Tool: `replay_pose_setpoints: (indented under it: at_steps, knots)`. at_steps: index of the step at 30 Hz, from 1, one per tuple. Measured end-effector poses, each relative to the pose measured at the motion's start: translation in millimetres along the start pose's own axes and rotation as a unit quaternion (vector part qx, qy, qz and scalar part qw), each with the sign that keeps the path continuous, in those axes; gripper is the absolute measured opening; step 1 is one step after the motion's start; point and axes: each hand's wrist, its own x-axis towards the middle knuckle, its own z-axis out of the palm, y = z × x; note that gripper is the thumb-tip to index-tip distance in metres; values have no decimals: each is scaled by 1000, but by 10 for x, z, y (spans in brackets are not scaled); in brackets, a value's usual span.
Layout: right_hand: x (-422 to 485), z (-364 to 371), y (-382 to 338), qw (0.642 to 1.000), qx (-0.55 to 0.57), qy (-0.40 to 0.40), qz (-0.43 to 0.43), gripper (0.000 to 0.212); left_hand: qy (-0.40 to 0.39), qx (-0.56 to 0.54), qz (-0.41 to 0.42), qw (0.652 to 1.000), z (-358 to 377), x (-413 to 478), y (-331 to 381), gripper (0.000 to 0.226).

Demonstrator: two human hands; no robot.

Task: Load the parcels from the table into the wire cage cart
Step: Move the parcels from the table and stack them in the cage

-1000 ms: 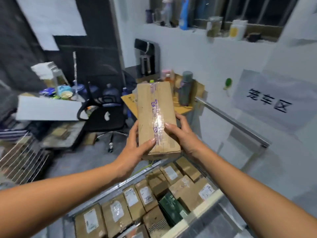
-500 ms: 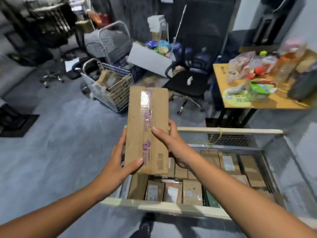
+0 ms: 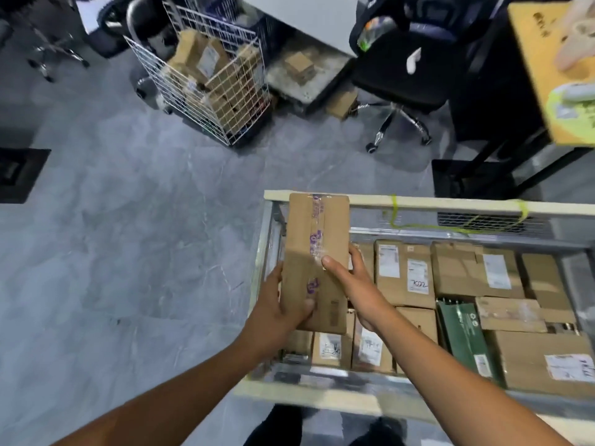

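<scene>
Cream-coloured rails edge the large metal cage cart (image 3: 418, 200) before us, and we stand at its near rail with the long brown cardboard parcel sealed with clear tape bearing purple print (image 3: 317, 252) held over the cart's left end, close to the left wall. Our left hand (image 3: 279, 312) grips the parcel's near left corner, thumb laid across its top face; our right hand (image 3: 357, 284) clasps the right long edge, thumb on top and fingers behind. The parcel's far end reaches up to the far rail and covers a stretch of it. Below, the cart floor is nearly covered with brown cardboard boxes bearing white labels (image 3: 404, 272) and one dark green box (image 3: 463, 338) — they lie close against each other, and we see little bare floor between them. A yellow-green cord (image 3: 394, 214) hangs knotted on the far rail. To the left of the cart the grey marbled floor (image 3: 128, 236) lies wide and open. Farther off stands a small white wire basket trolley (image 3: 209, 82) stuffed with parcels, and a black swivel office chair (image 3: 405, 78) sits between it and a yellow-topped table (image 3: 541, 66) at the right — the chair's legs stand well apart from the cart's far rail.
</scene>
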Motion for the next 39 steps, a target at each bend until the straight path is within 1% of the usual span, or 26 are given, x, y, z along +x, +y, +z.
replay_pose_setpoints:
  at_steps: [1, 3, 6, 8, 10, 11, 13, 15, 16, 19, 20, 22, 24, 26, 28, 31, 34, 39]
  knots:
    - [218, 11, 127, 1000, -10, 4, 11, 109, 0, 15, -5, 1000, -36, 183, -120, 85]
    - [631, -1, 399, 999, -27, 14, 44, 114, -6, 45, 2, 999, -58, 518, -345, 74]
    - [1135, -94, 816, 996, -46, 25, 70, 120, -21, 123, 22, 992, -12, 951, -678, 72]
    - [1437, -156, 1072, 995, -61, 24, 79, 119, -51, 155, 12, 987, 39, 1219, -980, 79]
    - [1718, -202, 1307, 993, -71, 19, 92, 115, -58, 174, 0, 983, 113, 1457, -1213, 95]
    - [1850, -218, 1409, 992, -74, 20, 100, 113, -60, 182, -6, 981, 146, 1566, -1332, 98]
    - [2103, -224, 1600, 990, -77, 13, 115, 114, -59, 210, -10, 976, 216, 1727, -1469, 99]
    - [2299, -177, 1708, 990, -66, 7, 126, 118, -52, 237, -28, 970, 280, 1859, -1611, 94]
    - [2385, -143, 1740, 989, -62, 6, 133, 116, -46, 246, -39, 967, 309, 1919, -1672, 92]
    - [2617, -50, 1865, 987, -59, 6, 153, 96, -35, 244, -56, 968, 378, 2050, -1858, 91]
    - [2684, -11, 1896, 986, -67, 7, 155, 95, -32, 243, -63, 967, 384, 2084, -1916, 91]
    - [2818, 74, 1960, 984, -77, 3, 159, 98, -19, 244, -67, 967, 387, 2152, -1976, 91]
    - [2916, 152, 2015, 984, -82, -4, 161, 99, -7, 258, -58, 964, 402, 2194, -1995, 93]
    - [3002, 217, 2063, 981, -101, 1, 164, 91, 0, 270, -53, 961, 409, 2198, -1992, 94]
    - [3069, 259, 2071, 979, -112, 2, 168, 89, 5, 270, -63, 961, 397, 2191, -1983, 94]
    - [3065, 248, 1911, 976, -130, -3, 172, 81, -2, 282, -81, 956, 354, 2179, -1976, 94]
    - [2901, 93, 1669, 978, -140, 16, 152, 72, -13, 270, -84, 959, 307, 2104, -1894, 92]
    - [2307, -232, 1298, 971, -199, 27, 131, 69, -24, 274, -66, 959, 280, 1869, -1566, 90]
